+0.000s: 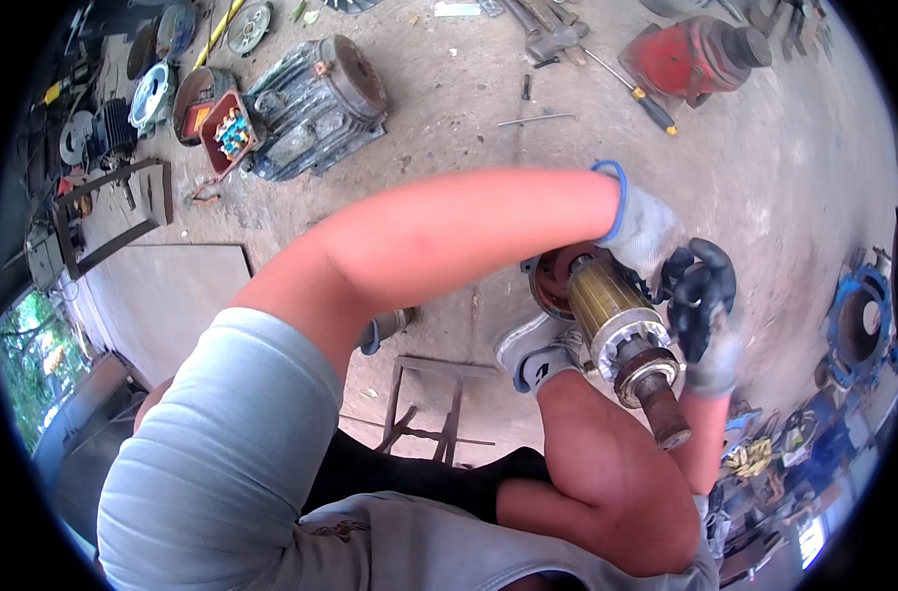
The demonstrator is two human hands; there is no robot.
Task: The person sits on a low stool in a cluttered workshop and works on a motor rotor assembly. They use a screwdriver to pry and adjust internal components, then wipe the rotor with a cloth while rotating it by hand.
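Observation:
A motor rotor (606,300) with a yellowish-brown body stands tilted on the floor by my shoe, its shaft (663,412) pointing toward me. A bearing (649,372) sits around the shaft. At the rotor's far end is a reddish-brown round end cover (550,281). My left hand (648,234), in a grey glove with a blue cuff edge, reaches across to the rotor's far right side; its fingers are mostly hidden. Just right of the rotor, my right hand (703,300) wears a black-coated glove. Its fingers are curled, and what they hold, if anything, cannot be made out.
A motor housing (316,108) with an opened terminal box (230,133) lies far left. Beyond the rotor are a screwdriver (654,108), a hammer (557,41) and a red bottle jack (690,59). A blue ring-shaped casting (860,325) lies right; a small metal-framed stool (439,369) stands nearby.

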